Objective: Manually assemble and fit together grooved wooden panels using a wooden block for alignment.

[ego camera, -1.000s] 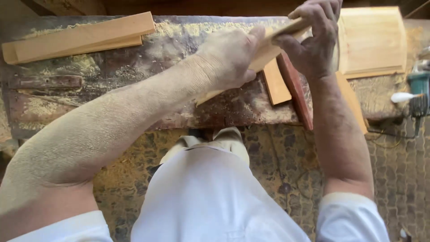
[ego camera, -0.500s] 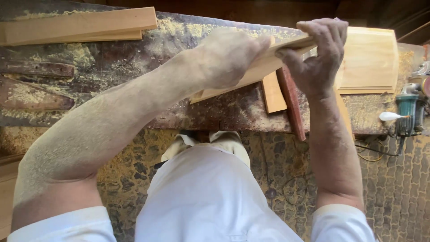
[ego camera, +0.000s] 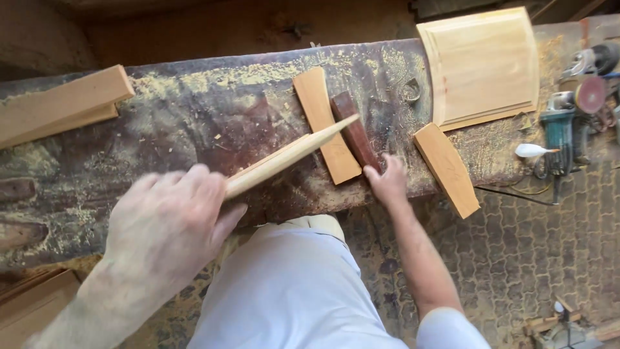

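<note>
At a dusty workbench [ego camera: 194, 129], the left hand [ego camera: 165, 226] grips a pale tapered stick [ego camera: 290, 157], its tip pointing right over a light slat [ego camera: 326, 126]. The right hand [ego camera: 389, 181], fingers loosely curled, apparently touches the near end of a dark strip [ego camera: 354, 132].

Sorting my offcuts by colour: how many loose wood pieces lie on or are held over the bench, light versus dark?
Light pieces: 5 - tapered stick in left hand, curved slat, short block, panel, plank.
Dark pieces: 1 - dark strip by right hand.
Total: 6
</note>
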